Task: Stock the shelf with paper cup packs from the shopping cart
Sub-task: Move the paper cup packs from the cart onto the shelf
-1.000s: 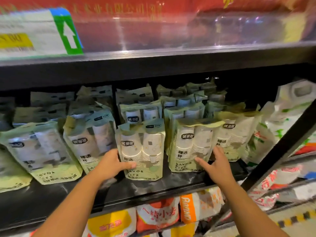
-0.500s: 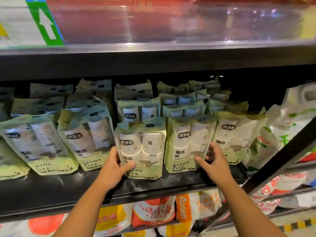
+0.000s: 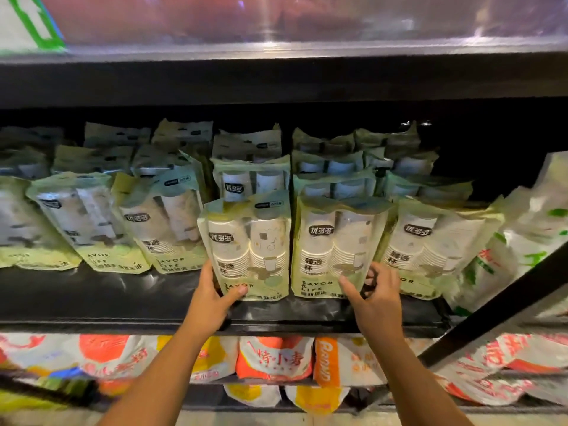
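Note:
Several green-and-white paper cup packs stand in rows on a black shelf (image 3: 123, 302). My left hand (image 3: 213, 298) grips the lower left corner of a front pack (image 3: 249, 241), thumb across its face. My right hand (image 3: 376, 298) holds the lower right corner of the neighbouring front pack (image 3: 336, 241), fingers curled behind its edge. Both packs stand upright, side by side, near the shelf's front edge. Another pack (image 3: 430, 244) stands just right of them. The shopping cart is out of view.
More cup packs lean at the left (image 3: 92, 222). White bags with green print (image 3: 528, 229) fill the shelf's right end. A dark slanted bar (image 3: 504, 302) crosses at right. Orange and white bags (image 3: 273, 358) lie on the shelf below. Another shelf (image 3: 276, 78) overhangs above.
Both hands have stayed on the two front packs, which now stand straighter and closer together. The camera has moved nearer to the shelf.

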Action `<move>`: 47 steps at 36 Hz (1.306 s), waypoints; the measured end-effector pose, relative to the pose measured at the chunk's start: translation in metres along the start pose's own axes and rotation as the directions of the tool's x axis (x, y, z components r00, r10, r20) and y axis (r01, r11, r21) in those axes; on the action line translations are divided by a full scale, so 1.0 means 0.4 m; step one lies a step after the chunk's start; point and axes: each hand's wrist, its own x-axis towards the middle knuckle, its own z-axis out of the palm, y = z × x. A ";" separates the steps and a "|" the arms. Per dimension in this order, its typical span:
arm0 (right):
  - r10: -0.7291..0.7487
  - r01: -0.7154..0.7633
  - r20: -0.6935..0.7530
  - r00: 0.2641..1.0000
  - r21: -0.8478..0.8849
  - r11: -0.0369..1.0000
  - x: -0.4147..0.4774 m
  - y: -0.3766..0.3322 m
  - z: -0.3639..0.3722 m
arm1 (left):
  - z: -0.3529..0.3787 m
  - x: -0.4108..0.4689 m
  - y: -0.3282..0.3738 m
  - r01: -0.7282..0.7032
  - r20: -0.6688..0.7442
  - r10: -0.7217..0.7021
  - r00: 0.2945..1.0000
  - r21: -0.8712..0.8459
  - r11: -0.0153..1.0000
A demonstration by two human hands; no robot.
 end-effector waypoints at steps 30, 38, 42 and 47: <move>-0.246 0.439 0.520 0.818 -0.290 0.850 -0.283 -0.062 0.123 | -0.288 -0.414 -0.267 0.443 -0.309 -0.318 0.896 0.603 0.663; -0.133 0.510 0.734 0.666 -0.318 0.799 -0.438 -0.230 0.365 | -0.520 -0.598 -0.341 0.483 -0.275 -0.429 0.860 0.708 0.515; -0.161 0.566 0.764 0.625 -0.301 0.768 -0.544 -0.359 0.505 | -0.679 -0.693 -0.378 0.545 -0.345 -0.436 0.831 0.664 0.512; -0.212 0.664 0.823 0.527 -0.242 0.708 -0.685 -0.523 0.673 | -0.899 -0.781 -0.427 0.619 -0.413 -0.471 0.780 0.620 0.481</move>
